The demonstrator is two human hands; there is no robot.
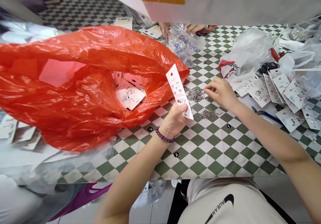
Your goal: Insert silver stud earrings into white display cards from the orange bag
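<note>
My left hand [175, 121], with a purple bead bracelet at its wrist, grips a white jewellery card [177, 85] by its lower end. Small metal earrings or similar pieces are fixed to the card, which is tilted upright. To the right, my right hand [220, 92] hovers beside a heap of tiny silver pieces [196, 95], thumb and forefinger pinched together. Whatever lies between those fingertips is too small to make out. A second small heap of silver pins [208, 114] lies nearer to me. Left of the card, a large red plastic bag [82, 117] gapes, with several cards [131, 95] inside.
More jewellery cards [283, 87] lie overlapping at right, near blue-handled pliers [268, 114] and crumpled clear bags [253, 45]. Across the checkered table [213, 150], another person's hands [194, 28] are by a clear bag with blue writing [184, 41]. Further cards [22, 133] lie at far left.
</note>
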